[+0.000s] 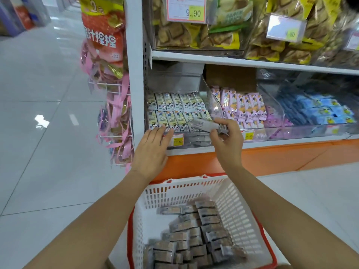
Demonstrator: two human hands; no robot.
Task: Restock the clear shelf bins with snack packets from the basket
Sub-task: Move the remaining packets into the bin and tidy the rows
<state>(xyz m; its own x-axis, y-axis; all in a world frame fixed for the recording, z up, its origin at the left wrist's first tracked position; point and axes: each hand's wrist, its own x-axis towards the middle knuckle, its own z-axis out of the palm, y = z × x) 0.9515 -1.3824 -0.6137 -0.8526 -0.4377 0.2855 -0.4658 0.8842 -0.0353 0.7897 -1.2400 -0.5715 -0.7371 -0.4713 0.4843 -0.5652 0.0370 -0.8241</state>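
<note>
My right hand [228,139] grips a grey-white snack packet [204,125] held sideways at the front rim of the leftmost clear bin [191,141]. Two rows of pale yellow and white packets [175,111] stand upright inside that bin. My left hand [152,149] lies flat with straight fingers, its fingertips touching the bin's front wall beside a yellow price label [178,141]. Below my arms sits a white plastic basket [233,200] with red handles, holding several grey-brown snack packets [194,235] stacked in rows.
To the right stand a clear bin of pink packets [244,109] and one of blue packets [320,111]. The upper shelf [252,63] carries bags of biscuits. A wire rack with pink and red hanging snacks [114,105] juts out at the left. White tiled floor [48,113] spreads leftward.
</note>
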